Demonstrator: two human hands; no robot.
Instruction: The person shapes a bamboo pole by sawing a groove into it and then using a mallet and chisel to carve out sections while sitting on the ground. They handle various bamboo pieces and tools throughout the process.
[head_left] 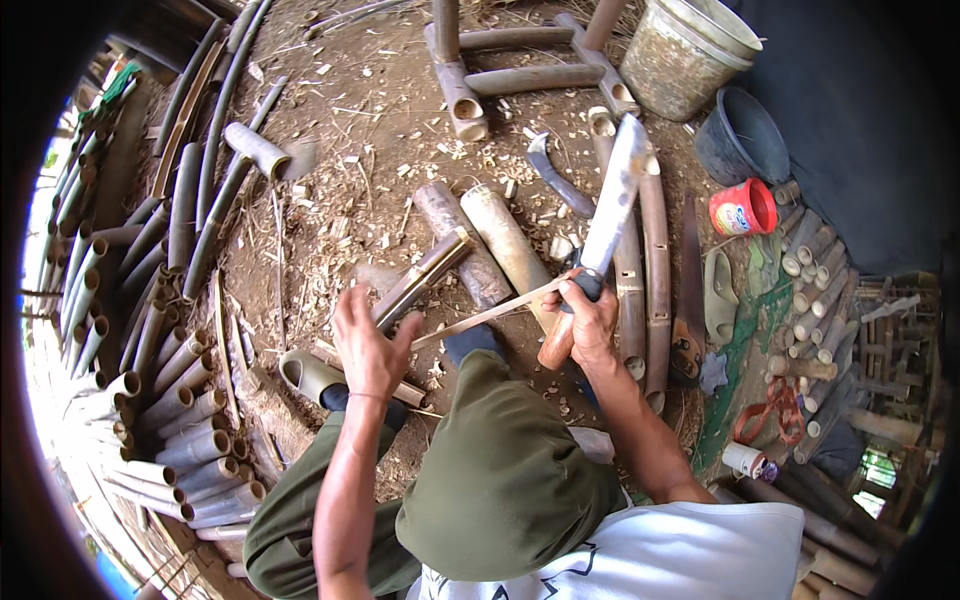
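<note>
My right hand (592, 322) is closed round the handle of a machete (615, 195), its broad blade pointing up and away from me. A thin pale bamboo strip (490, 317) slants from the fingers of that hand down toward my left thumb. Fingers spread, my left hand (368, 345) is by the strip's other end; whether it touches the strip I cannot tell. Just beyond the left hand, a split bamboo piece (422, 280) leans across a thick brown bamboo log (462, 240). Beside that log lies a paler bamboo log (505, 240).
A curved knife (558, 178) lies among wood chips. Right of the machete are long bamboo poles (655, 270) and a handsaw (688, 290). A bamboo frame (530, 80), a dirty white bucket (685, 60), a dark bucket (740, 140) and a red tub (743, 207) stand farther off. Bamboo stacks (195, 440) flank the left.
</note>
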